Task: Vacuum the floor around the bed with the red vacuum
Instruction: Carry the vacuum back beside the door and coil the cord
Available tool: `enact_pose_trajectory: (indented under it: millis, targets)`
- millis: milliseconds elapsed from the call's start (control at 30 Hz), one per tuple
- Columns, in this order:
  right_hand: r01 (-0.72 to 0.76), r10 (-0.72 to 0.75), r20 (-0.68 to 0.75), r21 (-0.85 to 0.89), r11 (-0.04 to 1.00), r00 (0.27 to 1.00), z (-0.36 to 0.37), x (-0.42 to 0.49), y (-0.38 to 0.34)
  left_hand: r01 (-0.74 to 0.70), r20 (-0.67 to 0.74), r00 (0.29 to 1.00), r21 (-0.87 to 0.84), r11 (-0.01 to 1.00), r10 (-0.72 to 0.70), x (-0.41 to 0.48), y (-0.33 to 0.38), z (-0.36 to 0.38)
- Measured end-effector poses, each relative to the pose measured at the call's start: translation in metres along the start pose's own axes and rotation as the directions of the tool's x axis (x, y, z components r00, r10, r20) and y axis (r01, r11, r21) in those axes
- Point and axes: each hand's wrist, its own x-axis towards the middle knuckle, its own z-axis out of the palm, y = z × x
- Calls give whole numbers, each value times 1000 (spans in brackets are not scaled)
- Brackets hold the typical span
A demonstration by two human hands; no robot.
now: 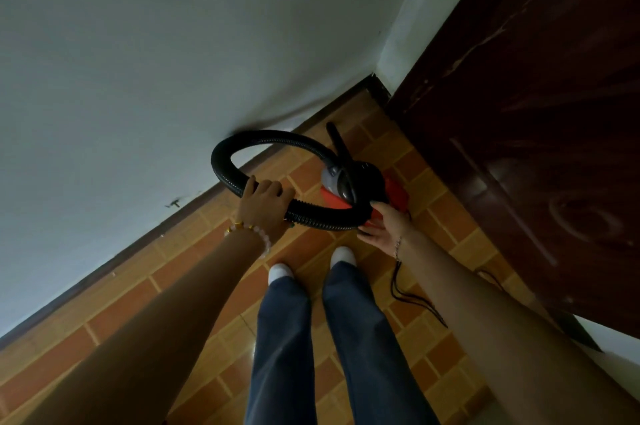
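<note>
Corner pickup, head view: my left hand (265, 198) curls round the black hose (221, 154) on the near side of its loop, a full grip. My right hand (384, 224) reaches the red vacuum (394, 191) beneath the hose; whether that grip has closed I cannot tell. The machine is low in the corner of the tiled floor (207, 251), between the white wall (138, 61) and a dark wooden panel (536, 113). The cord (398, 286) trails past my right wrist. No bed is in sight. To carry it out well, I judge the right hand should take the body's weight first, with the loop gathered and the cord kept clear of my feet.
</note>
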Motion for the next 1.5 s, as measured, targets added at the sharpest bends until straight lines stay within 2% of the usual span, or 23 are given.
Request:
enact_pose_trajectory:
  millis: [33,100,400,567,900,1367,1500]
  targets:
    - [-15,14,9,65,998,1000,1,-1,3,3,-16,1000,3,1000,-3,-1,1,2]
    - [-46,43,28,137,990,999,1,-4,7,14,46,999,15,1000,-14,-6,4,7]
    - [-118,107,68,189,975,992,4,9,20,84,80,993,89,992,-91,-17,10,27]
    - [-138,117,100,246,959,988,2,21,30,116,46,992,80,990,-120,-14,13,38]
    - [-96,82,71,229,969,994,-11,29,36,138,-97,986,12,990,-136,-25,16,46]
    - [-30,17,72,193,981,997,-23,33,25,6,13,1000,-104,995,-4,-24,47,33]
    - [72,-73,13,60,996,997,-40,65,17,6,70,998,-189,982,7,5,69,38]
